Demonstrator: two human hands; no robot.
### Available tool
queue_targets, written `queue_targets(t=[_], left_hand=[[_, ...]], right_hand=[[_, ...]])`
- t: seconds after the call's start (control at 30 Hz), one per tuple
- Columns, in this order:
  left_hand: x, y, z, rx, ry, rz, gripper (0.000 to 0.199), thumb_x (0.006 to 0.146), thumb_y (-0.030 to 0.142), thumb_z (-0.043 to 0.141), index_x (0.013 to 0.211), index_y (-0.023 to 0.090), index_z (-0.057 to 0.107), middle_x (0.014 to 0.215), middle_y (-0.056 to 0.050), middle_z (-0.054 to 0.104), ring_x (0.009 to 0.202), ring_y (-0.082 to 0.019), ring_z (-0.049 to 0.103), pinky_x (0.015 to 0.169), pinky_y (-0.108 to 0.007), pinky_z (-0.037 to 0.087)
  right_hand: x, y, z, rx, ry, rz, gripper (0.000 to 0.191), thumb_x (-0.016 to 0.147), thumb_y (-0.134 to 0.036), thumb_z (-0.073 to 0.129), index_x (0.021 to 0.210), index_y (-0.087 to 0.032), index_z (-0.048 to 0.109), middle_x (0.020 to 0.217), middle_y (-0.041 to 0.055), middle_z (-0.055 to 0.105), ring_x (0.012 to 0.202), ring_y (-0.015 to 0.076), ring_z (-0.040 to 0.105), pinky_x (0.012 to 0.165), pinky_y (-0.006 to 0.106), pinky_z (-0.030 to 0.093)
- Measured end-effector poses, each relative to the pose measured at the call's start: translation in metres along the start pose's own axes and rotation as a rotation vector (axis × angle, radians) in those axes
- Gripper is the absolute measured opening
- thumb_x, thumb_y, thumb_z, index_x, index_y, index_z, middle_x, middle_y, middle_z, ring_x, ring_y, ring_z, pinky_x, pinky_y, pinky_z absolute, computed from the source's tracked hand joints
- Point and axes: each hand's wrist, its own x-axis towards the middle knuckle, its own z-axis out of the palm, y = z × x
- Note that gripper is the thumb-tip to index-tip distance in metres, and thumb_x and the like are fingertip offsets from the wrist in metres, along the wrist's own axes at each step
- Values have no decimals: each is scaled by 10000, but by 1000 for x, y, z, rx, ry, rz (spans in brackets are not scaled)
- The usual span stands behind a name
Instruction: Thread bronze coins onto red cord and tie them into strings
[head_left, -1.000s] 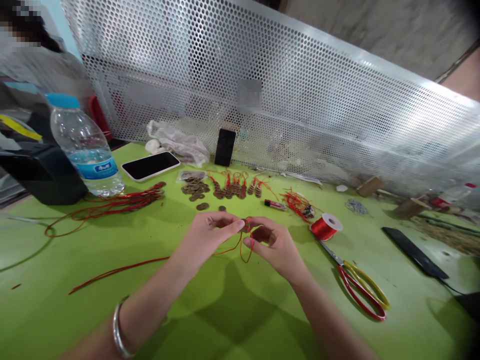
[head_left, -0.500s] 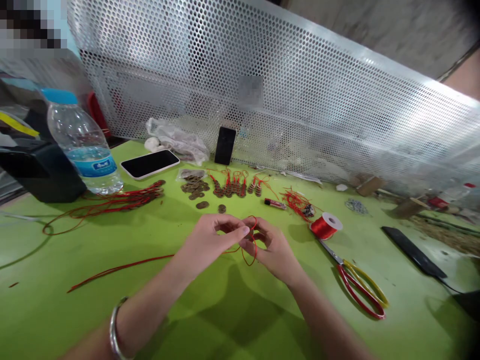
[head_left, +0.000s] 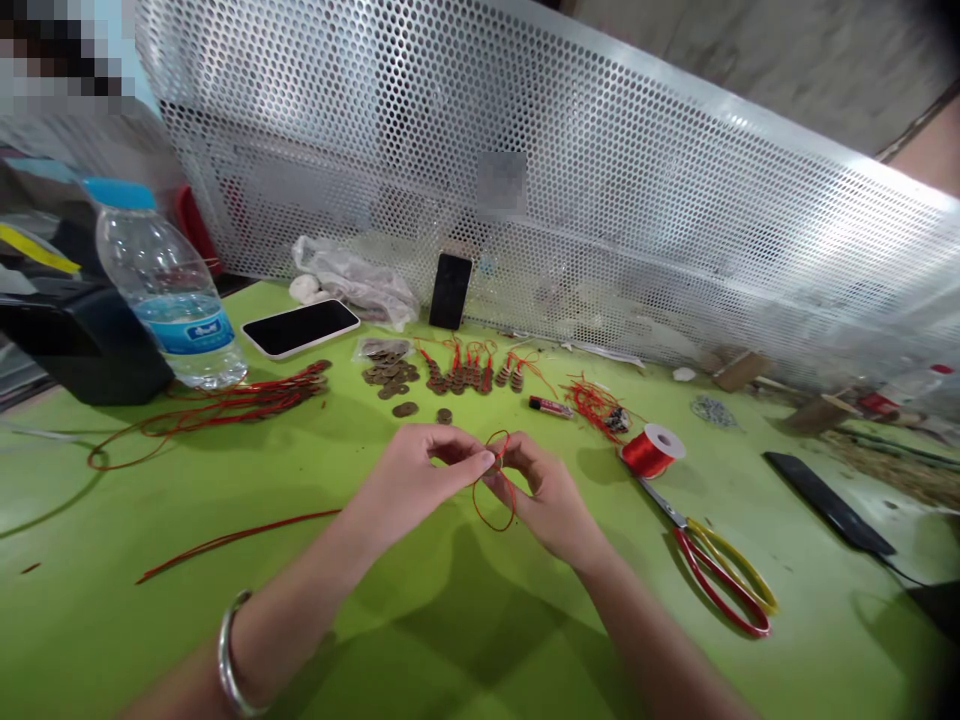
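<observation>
My left hand and my right hand meet above the green table, fingertips pinched together on a red cord. The cord forms a small loop above the fingers and a larger one below them. A coin seems to sit between the fingertips, mostly hidden by them. Under my left forearm a longer length of red cord trails left across the table. Beyond my hands lie a pile of bronze coins, two single coins and a row of coins tied with red cord.
At the left stand a water bottle and a black box, beside bundled red cords. Two phones lie or lean behind. Rightward are a red thread spool, scissors, a glue tube and a black power bank.
The lower cord loop has widened and shifted left, and the upper loop has changed shape. The coin between the fingers is more hidden. Both hands have barely moved.
</observation>
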Motion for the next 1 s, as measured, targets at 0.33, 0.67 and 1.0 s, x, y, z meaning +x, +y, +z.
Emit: queue_targets(t=[0.33, 0.67, 1.0], left_hand=[[1, -1, 1, -29, -2, -21, 235, 730, 394, 637, 738, 172, 713, 721, -12, 682, 694, -152, 566, 611, -242, 403], [2, -1, -4, 18, 112, 40, 222, 730, 398, 638, 708, 192, 717, 696, 0, 691, 657, -148, 573, 620, -256, 420], [1, 4, -5, -4, 179, -12, 202, 699, 374, 641, 672, 183, 701, 631, 13, 652, 575, -125, 521, 538, -236, 377]], right_hand=[[0, -1, 1, 181, -28, -25, 127, 841, -170, 538, 892, -233, 440, 855, -8, 474, 819, 127, 533, 769, 279, 453], [0, -10, -28, 220, 143, -24, 95, 846, -202, 568, 900, -239, 499, 840, -14, 477, 691, 106, 449, 604, 227, 385], [2, -9, -67, 397, 437, -88, 124, 690, -151, 594, 783, -227, 561, 773, -7, 517, 609, 96, 467, 550, 222, 405]])
